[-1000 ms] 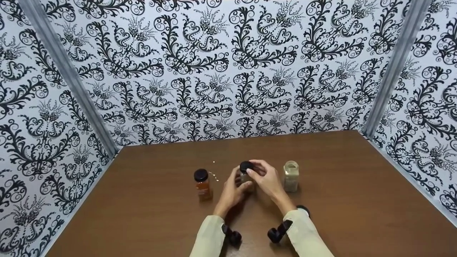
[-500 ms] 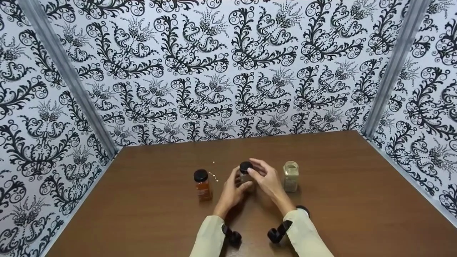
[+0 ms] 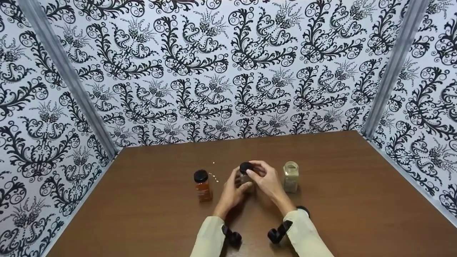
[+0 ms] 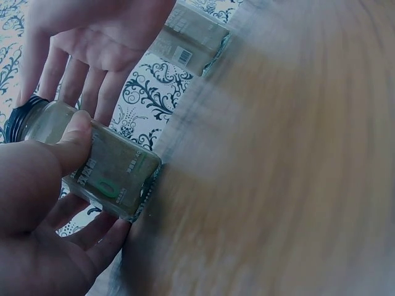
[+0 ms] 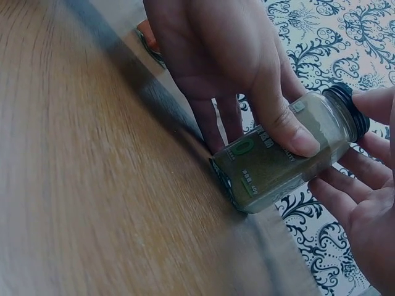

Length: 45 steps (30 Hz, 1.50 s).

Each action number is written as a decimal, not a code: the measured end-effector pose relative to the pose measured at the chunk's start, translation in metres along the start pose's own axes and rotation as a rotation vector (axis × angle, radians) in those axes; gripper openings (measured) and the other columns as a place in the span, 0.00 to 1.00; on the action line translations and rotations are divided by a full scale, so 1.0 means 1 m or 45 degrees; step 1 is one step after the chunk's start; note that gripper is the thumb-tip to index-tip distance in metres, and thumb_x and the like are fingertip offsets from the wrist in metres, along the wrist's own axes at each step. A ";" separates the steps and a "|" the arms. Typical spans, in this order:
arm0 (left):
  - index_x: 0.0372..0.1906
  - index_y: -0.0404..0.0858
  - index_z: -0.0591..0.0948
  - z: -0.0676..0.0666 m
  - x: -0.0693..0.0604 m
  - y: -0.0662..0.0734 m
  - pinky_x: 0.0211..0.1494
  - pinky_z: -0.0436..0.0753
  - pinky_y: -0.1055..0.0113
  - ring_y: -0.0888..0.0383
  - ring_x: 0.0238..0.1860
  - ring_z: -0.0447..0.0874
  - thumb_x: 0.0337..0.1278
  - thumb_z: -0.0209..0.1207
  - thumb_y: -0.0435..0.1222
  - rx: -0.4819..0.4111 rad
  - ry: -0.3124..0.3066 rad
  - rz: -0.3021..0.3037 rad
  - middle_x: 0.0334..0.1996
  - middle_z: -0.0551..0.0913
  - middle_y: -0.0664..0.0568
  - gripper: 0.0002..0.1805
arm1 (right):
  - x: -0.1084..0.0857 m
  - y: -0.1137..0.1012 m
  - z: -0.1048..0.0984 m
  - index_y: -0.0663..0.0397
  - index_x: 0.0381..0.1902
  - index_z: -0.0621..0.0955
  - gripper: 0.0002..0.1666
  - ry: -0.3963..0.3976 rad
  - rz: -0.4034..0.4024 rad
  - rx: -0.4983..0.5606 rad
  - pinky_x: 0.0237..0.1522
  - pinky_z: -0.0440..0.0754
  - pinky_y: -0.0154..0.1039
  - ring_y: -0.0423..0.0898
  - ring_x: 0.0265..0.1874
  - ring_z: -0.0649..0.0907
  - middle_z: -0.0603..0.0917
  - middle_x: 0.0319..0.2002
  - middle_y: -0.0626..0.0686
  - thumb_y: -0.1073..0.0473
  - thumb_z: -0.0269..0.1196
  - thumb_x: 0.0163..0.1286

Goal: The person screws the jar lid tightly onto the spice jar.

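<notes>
Operator: Which large things are around me?
Observer: You face three walls (image 3: 228, 71), all patterned with black scrolls on white, and two grey strips (image 3: 68, 71) cover their corners. Under your arms there is one brown wooden table (image 3: 142, 214).
Operator: And my arms?
Observer: You have two pale sleeves (image 3: 207, 237). Your left hand (image 3: 232, 191) is clamped round the body of one glass spice jar (image 4: 117, 163), and your right hand (image 3: 268, 180) pinches its ridged black lid (image 3: 246, 166) with thumb and fingers.
Operator: How many jars, and where?
Observer: Three. The one you hold, filled with brownish powder, is between the other two; whether its base touches the table, I cannot tell. To its left stands one orange-red spice jar (image 3: 203, 191) with a black cap (image 3: 201, 174). To its right, near your right hand, stands one lidless jar (image 3: 291, 179).
Operator: What is smaller?
Observer: Two black wrist devices (image 3: 234, 237), one on each arm; one round black object (image 3: 304, 208), partly hidden by your right sleeve; lastly, several pale crumbs (image 3: 217, 181) near the orange-red jar, too tiny for a sure count.
</notes>
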<state>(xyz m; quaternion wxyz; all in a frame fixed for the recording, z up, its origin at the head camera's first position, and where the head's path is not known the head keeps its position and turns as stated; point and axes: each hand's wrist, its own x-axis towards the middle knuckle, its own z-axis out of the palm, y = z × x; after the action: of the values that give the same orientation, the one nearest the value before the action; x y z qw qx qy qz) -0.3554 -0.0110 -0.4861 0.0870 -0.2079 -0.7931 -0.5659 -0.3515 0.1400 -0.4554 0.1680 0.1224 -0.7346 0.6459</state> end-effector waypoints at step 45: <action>0.70 0.35 0.67 0.000 -0.001 -0.001 0.64 0.80 0.46 0.34 0.61 0.79 0.62 0.65 0.37 -0.007 -0.013 -0.002 0.59 0.78 0.31 0.33 | -0.001 0.002 -0.003 0.60 0.61 0.80 0.22 -0.053 0.001 -0.008 0.66 0.77 0.51 0.58 0.59 0.83 0.82 0.60 0.65 0.64 0.65 0.69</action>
<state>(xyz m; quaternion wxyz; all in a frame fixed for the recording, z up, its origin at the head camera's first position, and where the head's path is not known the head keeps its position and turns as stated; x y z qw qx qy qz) -0.3554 -0.0119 -0.4871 0.0819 -0.2105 -0.7920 -0.5671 -0.3512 0.1433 -0.4571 0.1529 0.1349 -0.7400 0.6410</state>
